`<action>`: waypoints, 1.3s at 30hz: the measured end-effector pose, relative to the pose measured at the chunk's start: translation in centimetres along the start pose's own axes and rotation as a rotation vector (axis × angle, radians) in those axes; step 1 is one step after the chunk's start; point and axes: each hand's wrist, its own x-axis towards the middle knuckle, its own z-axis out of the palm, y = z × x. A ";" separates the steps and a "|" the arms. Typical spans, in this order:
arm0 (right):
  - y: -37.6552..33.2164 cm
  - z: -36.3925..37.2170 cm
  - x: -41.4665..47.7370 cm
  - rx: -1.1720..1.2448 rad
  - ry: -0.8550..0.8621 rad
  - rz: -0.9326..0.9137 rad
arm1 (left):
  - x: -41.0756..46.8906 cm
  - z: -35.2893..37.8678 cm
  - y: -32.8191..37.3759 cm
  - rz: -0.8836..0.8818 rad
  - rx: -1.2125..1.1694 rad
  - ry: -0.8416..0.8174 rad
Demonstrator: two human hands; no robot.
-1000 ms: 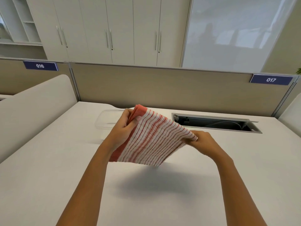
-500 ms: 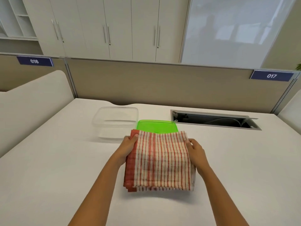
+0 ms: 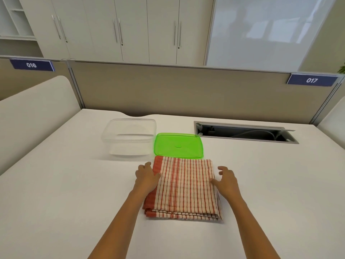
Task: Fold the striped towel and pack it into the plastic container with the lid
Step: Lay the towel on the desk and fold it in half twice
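From the head camera, looking down over the person's arms, a red-and-cream striped cloth towel (image 3: 183, 187) lies folded into a thick rectangle on the white desk top (image 3: 65, 193), its layered edges showing along the near side and a solid red band running down its left edge. The left hand (image 3: 146, 177) rests against that left edge, fingers loosely curled with the thumb lying on the red band; it presses there rather than gripping, nothing clasped inside it. The right hand (image 3: 226, 181) sits at the right edge, fingers spread and relaxed, the thumb touching the top of the cloth and the fingertips over the desk just beside it; it too holds nothing.

Just beyond the towel's far edge lies a bright green translucent plastic lid (image 3: 178, 145), flat on the desk, its near rim touching or very nearly touching the cloth. To the lid's left, just beside it, stands a clear square plastic container (image 3: 129, 138), uncovered, with nothing in it. Further right and back, a long rectangular cable slot (image 3: 244, 132) is cut into the desk, dark inside. A beige partition panel (image 3: 177, 90) closes off the back of the desk, carrying two blue number plates: 016 (image 3: 31, 64) at the left and 017 (image 3: 312, 80) at the right. White cupboard doors (image 3: 115, 28) rise behind it
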 end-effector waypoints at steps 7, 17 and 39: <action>-0.7 -1.0 -3.3 -0.161 -0.157 0.087 | -3.5 1.4 -0.3 0.421 -0.093 -0.171; -1.3 -1.2 -5.7 0.272 -0.252 0.174 | -8.1 5.5 -0.8 0.678 0.167 -0.080; 1.8 0.0 -7.3 -0.020 -0.081 0.021 | -9.8 3.4 -5.5 0.827 0.236 0.260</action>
